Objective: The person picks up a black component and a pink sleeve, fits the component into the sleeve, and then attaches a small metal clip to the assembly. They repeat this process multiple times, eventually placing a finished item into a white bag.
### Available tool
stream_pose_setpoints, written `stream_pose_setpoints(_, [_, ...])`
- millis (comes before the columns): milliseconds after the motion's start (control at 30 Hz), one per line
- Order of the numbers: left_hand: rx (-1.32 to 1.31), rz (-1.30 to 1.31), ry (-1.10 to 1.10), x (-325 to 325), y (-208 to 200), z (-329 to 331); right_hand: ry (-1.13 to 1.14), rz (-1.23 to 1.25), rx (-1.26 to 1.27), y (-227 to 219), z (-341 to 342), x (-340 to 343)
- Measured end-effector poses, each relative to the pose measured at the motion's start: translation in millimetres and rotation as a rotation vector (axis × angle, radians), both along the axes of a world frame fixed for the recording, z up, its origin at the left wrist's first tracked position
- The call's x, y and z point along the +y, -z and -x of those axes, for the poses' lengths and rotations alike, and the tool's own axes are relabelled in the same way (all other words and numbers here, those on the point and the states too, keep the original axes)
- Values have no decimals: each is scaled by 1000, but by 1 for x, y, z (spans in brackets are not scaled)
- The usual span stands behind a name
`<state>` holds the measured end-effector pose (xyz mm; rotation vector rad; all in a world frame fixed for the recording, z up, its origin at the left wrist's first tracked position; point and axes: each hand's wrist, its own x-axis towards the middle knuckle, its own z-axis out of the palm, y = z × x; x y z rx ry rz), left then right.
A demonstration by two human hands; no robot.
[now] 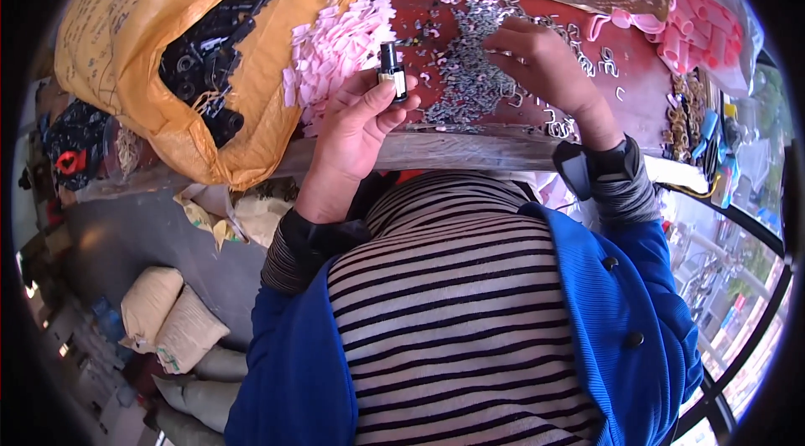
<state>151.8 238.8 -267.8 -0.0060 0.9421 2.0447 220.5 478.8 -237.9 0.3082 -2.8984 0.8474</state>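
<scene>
— Hands first: what has the left hand [356, 123] got?
— It pinches a small black part [391, 70], upright, above the desk [436, 2] edge.
— And the right hand [537, 60]?
— Fingers curled down, picking into the grey metal clips [474, 69], beside pink pieces [335, 48] and an orange sack [151, 18].

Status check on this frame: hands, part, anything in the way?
Left hand shut on small black part. Right hand picking in pile of small metal clips. Pink plastic pieces alongside, not blocking.
</scene>
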Motion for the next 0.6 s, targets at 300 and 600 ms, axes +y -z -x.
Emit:
stream_pose_setpoints(300, [-34, 13, -139, -34, 10, 5, 7, -139, 74, 36, 67, -70])
stream_pose_setpoints(600, [-47, -24, -166, -44, 11, 3, 21, -133, 9, 49, 79, -86])
